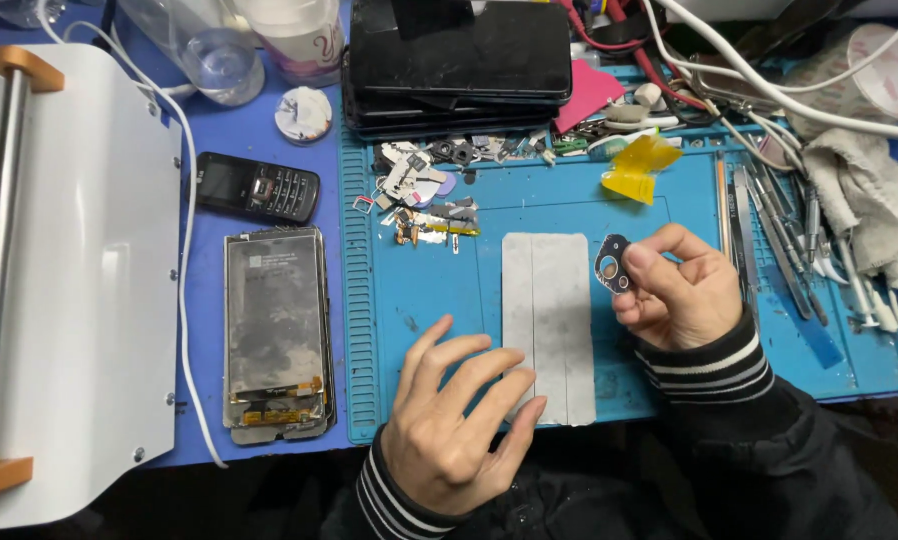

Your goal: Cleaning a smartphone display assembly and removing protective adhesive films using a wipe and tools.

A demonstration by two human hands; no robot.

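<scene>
The right hand (681,290) was raised above the blue mat (429,330), its fingers pinching a small dark camera-lens frame (611,264). The left hand (456,420) lay palm down, fingers spread and released, fingertips touching the grey rectangular panel (549,320).

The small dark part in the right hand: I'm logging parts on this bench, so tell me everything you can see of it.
The small dark part is a thin, flat, black plate with rounded corners and a few round holes through it; it looks like metal or plastic, though its surface is slightly blurred. The right hand pinches it at one edge between thumb and fingers, holding it up on edge above the blue mat, just right of the grey strip. Nothing else touches it.
</scene>
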